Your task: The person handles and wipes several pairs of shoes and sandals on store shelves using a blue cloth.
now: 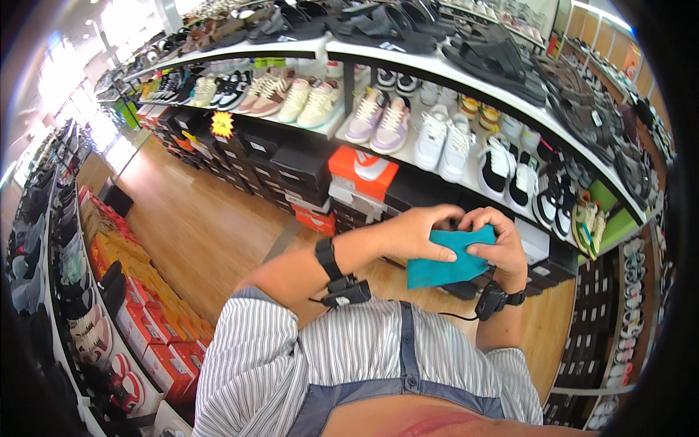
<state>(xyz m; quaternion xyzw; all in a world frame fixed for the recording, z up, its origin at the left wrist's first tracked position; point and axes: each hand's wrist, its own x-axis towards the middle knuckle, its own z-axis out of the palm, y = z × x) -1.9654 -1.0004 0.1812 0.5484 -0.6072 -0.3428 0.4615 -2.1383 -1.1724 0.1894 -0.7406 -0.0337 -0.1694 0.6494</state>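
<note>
In front of my chest, both hands hold a teal cloth point(450, 265). My left hand point(410, 234) grips its left side, with the thumb lying across the front. The fingers of my right hand point(505, 247) curl over the upper right corner, and the thumb presses on the face of the cloth. Between the hands a small dark patch shows behind the cloth; I cannot tell what it is. Just beyond the hands, white sneakers point(443, 143) and black-and-white sneakers point(498, 164) stand on a display shelf point(407, 154).
Black slide sandals point(382, 27) line the upper shelf. Below the sneakers are stacked black shoe boxes point(297, 164) and an orange Nike box point(361, 170). Across the wooden floor point(191, 202), to my left, stand red shoe boxes point(164, 366) and another shoe rack point(60, 317). More shoes point(631, 306) are racked at right.
</note>
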